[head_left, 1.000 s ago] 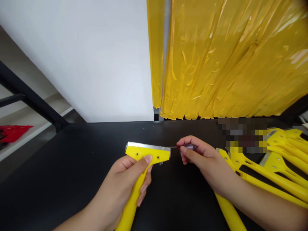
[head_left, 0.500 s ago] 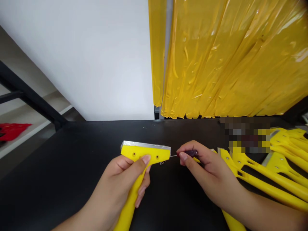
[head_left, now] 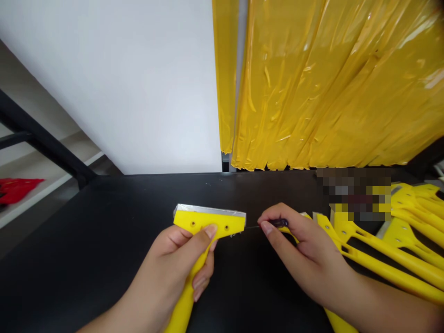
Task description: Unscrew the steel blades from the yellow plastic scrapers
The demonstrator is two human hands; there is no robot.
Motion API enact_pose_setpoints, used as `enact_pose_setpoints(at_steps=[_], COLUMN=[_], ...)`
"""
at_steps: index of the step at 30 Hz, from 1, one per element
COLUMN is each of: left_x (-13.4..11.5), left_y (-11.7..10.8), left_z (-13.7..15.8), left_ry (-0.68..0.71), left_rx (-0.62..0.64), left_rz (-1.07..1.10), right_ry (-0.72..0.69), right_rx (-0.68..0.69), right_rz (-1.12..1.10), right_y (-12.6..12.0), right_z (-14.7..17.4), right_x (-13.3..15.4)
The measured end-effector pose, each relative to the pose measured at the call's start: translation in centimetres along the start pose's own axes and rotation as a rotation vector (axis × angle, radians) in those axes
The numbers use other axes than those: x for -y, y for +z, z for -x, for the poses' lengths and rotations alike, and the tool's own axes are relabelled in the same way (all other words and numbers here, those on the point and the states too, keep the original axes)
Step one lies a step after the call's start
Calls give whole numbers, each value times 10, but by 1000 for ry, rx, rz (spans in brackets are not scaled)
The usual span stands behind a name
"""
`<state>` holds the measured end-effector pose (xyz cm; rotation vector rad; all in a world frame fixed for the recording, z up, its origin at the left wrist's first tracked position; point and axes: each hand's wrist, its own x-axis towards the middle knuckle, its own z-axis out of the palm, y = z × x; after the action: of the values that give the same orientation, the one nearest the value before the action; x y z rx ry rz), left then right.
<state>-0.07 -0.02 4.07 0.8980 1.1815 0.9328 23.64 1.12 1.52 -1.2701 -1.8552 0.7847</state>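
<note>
My left hand point(head_left: 178, 254) is wrapped round a yellow scraper point(head_left: 186, 296), its thumb pressed on the wide head. Along the head's upper edge runs a straight metal blade point(head_left: 210, 210) with what looks like a clear cover at its left end. Two small holes show in the head, one on each side of my thumb. To the right, my right hand point(head_left: 305, 249) pinches the dark handle of a thin-shafted screwdriver point(head_left: 279, 223). Its shaft points left towards the right end of the scraper head; whether the tip touches is unclear.
Several more yellow scrapers point(head_left: 391, 263) lie on the black tabletop point(head_left: 86, 259) to the right, partly behind my right arm. A white panel point(head_left: 145, 92) and a yellow plastic curtain point(head_left: 312, 92) rise behind the table. A red item point(head_left: 21, 190) rests on a shelf at left.
My right hand and the screwdriver have moved slightly right, away from the scraper head. My left hand and its scraper have hardly moved.
</note>
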Motion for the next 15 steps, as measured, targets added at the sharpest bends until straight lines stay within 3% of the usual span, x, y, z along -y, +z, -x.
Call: enact_pose_setpoints(at_steps=[15], left_x=[1], left_y=[-1], left_z=[2], left_ry=[-16], left_rx=[3], left_rz=[-64], right_ry=[-88], right_rx=[-14], right_rz=[63], right_y=[-6], right_z=[-2], right_x=[5])
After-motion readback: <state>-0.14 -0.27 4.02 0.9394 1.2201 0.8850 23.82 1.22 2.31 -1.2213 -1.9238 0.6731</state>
